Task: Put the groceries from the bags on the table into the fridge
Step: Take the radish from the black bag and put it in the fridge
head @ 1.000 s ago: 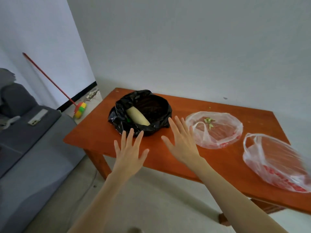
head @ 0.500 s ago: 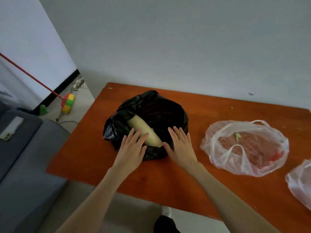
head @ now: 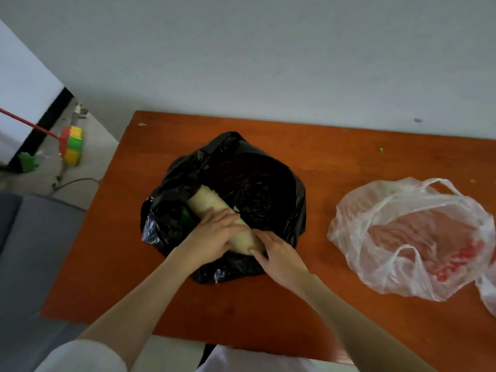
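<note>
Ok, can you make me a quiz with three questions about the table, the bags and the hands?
1. Where is the pale long vegetable?
A. inside the black bag
B. on the floor
C. in a clear bag

2. What colour is the table?
A. white
B. orange-brown
C. blue

3. What are the hands doing?
A. waving in the air
B. holding the broom
C. holding the vegetable

Answers:
1 A: it lies in the open black bag.
2 B: the bare wood shows it.
3 C: the left hand and right hand both curl round it.
</note>
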Motion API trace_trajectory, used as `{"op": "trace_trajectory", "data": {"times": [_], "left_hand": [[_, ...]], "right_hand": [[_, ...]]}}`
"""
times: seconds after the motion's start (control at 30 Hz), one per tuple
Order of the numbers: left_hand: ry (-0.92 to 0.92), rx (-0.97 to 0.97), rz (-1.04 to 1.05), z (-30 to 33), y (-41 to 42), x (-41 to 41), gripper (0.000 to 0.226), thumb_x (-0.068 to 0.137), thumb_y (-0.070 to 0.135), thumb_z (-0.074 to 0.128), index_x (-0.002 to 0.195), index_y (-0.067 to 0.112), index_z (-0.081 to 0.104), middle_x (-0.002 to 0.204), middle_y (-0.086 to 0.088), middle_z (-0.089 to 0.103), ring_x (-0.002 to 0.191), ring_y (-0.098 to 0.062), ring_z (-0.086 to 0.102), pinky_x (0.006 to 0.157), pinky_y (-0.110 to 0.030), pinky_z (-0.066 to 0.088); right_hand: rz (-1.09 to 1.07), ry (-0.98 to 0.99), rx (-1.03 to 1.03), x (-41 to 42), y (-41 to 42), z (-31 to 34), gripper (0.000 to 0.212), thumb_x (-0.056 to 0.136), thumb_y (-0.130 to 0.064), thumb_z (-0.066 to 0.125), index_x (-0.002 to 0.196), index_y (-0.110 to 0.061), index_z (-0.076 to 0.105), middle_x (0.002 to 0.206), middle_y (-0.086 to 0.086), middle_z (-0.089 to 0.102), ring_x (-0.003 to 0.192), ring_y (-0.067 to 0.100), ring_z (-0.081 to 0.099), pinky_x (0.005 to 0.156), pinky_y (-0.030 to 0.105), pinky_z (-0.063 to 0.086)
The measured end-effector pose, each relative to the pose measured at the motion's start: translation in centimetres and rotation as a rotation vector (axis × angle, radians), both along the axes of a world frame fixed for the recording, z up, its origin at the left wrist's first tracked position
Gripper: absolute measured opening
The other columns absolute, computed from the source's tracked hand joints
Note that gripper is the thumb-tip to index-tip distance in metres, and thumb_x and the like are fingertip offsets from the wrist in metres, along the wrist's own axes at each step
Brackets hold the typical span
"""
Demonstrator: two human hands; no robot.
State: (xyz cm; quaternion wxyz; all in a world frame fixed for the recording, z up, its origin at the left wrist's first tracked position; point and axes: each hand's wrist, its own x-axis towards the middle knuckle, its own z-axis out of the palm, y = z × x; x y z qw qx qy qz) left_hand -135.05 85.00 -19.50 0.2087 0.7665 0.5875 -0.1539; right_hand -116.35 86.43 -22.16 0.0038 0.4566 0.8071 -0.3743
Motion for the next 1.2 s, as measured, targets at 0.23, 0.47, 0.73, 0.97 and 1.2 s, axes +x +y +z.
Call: {"op": "trace_trajectory", "data": {"times": [0.23, 0.47, 0.73, 0.97, 1.2], "left_hand": [[0.131, 0.017, -0.246, -1.7, 2.8, -1.0, 0.081, 0.085, 0.031, 0.064, 0.147, 0.035, 0.012, 0.155, 0.0, 0.015, 0.144, -0.021, 0.006, 0.113, -0.058, -0.001], [0.109, 0.004, -0.351, -1.6, 4.6, -0.8, 0.076, 0.085, 0.032, 0.062, 0.146, 0.028, 0.016, 0.146, -0.003, 0.027, 0.135, -0.025, 0.021, 0.108, -0.065, 0.007], [-0.128, 0.054, -0.168, 0.4, 6.5, -2.2, 0.074, 0.088, 0.038, 0.058, 0.146, 0.029, 0.013, 0.147, 0.001, 0.025, 0.134, -0.024, 0.023, 0.111, -0.052, 0.023], [-0.582, 0.037, 0.122, 4.3, 8.0, -2.8, 0.073, 0.083, 0.041, 0.065, 0.143, 0.033, 0.024, 0.143, 0.007, 0.031, 0.129, -0.018, 0.034, 0.102, -0.044, 0.037], [-1.108, 0.098, 0.423, 9.2, 8.4, -1.9, 0.072, 0.077, 0.033, 0.068, 0.141, 0.028, 0.034, 0.131, 0.012, 0.05, 0.114, -0.007, 0.051, 0.085, -0.02, 0.047]], "right_hand": [[-0.17, -0.051, -0.025, -0.3, -1.7, -0.4, 0.05, 0.098, -0.037, 0.041, 0.144, -0.017, 0.031, 0.139, 0.001, 0.044, 0.124, 0.017, 0.046, 0.094, 0.025, 0.042], [-0.335, -0.024, -0.064, -0.3, -1.9, 0.1, 0.059, 0.094, -0.035, 0.053, 0.145, -0.017, 0.03, 0.144, 0.0, 0.039, 0.131, 0.018, 0.039, 0.102, 0.025, 0.035], [-0.818, 0.517, -0.234, -0.1, -0.5, 2.4, 0.068, 0.085, -0.023, 0.067, 0.143, -0.02, 0.032, 0.134, -0.006, 0.045, 0.124, 0.012, 0.047, 0.103, 0.03, 0.042], [-0.763, 0.742, -0.516, -1.5, 1.8, 3.4, 0.062, 0.085, -0.011, 0.066, 0.139, -0.021, 0.036, 0.137, -0.006, 0.044, 0.128, 0.013, 0.044, 0.106, 0.033, 0.04], [-0.612, 0.686, -0.455, -3.9, 3.7, 5.5, 0.067, 0.083, -0.017, 0.07, 0.141, -0.018, 0.037, 0.133, -0.01, 0.05, 0.121, 0.007, 0.049, 0.098, 0.025, 0.045]]}}
